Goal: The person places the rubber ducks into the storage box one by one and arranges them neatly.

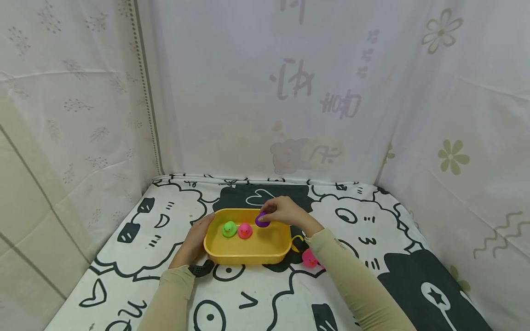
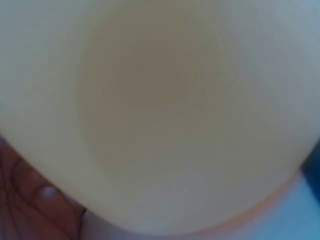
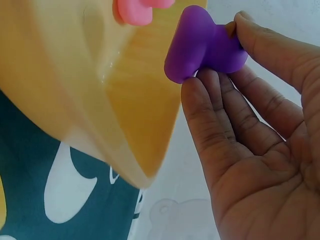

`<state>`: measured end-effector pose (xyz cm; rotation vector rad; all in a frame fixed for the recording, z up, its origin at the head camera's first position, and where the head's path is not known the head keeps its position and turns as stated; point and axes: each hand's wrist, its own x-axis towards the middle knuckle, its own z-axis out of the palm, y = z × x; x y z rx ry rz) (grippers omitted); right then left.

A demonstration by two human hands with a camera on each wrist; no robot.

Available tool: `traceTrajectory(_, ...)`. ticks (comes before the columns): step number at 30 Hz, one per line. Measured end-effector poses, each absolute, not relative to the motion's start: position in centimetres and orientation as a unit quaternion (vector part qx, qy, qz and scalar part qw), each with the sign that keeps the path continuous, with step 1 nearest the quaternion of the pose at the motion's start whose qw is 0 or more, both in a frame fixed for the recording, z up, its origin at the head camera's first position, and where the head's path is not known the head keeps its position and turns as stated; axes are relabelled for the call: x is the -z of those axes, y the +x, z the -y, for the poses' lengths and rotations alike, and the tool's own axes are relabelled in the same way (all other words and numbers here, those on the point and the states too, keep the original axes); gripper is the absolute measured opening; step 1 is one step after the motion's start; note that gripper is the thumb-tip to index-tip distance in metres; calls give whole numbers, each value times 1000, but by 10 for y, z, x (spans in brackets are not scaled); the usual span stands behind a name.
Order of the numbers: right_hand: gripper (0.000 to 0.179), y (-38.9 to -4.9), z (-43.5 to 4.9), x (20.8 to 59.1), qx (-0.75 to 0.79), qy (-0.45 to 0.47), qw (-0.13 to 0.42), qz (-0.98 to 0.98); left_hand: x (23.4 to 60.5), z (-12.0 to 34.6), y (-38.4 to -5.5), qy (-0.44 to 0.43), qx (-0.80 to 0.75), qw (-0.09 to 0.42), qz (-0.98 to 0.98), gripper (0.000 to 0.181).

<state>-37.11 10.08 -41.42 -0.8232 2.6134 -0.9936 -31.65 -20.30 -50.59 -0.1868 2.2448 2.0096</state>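
In the head view, a yellow plastic tray [image 1: 252,259] lies on the patterned cloth. A green rubber duck [image 1: 229,229] and a pink rubber duck [image 1: 244,231] sit side by side in its left half. My right hand [image 1: 285,213] pinches a purple rubber duck [image 1: 262,220] between thumb and fingertips above the tray's right part. The right wrist view shows this purple duck [image 3: 205,45] near the tray's rim. My left hand [image 1: 196,241] grips the tray's left side; its fingers are partly hidden. In the left wrist view, the blurred tray wall fills most of the picture.
Another pink duck [image 1: 309,259] lies on the cloth right of the tray, partly behind my right forearm. Beside it is a yellow item [image 1: 296,243], partly covered. White patterned curtains [image 1: 248,92] hang behind and at both sides.
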Motion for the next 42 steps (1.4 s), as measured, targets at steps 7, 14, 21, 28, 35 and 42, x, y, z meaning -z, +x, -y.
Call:
traceTrajectory(7, 30, -373, -97, 418, 343, -288, 113, -887, 505, 202, -316, -71, -663, 63, -743, 76)
traceTrajectory(14, 30, -377, -93, 418, 323, -290, 117, -893, 506, 204, -315, -67, -653, 60, -752, 76)
traceTrajectory(21, 24, -376, -84, 413, 311, -287, 125, -897, 503, 203, -315, -77, -657, 63, -747, 70)
traceTrajectory(28, 21, -376, -77, 417, 267, -302, 133, -905, 503, 202, -315, -62, -665, 65, -741, 71)
traceTrajectory(35, 24, -376, -73, 419, 246, -292, 154, -911, 502, 202, -316, -61, -677, 67, -731, 70)
traceTrajectory(42, 29, -373, -72, 418, 223, -285, 152, -920, 503, 202, -316, -58, -683, 69, -725, 73)
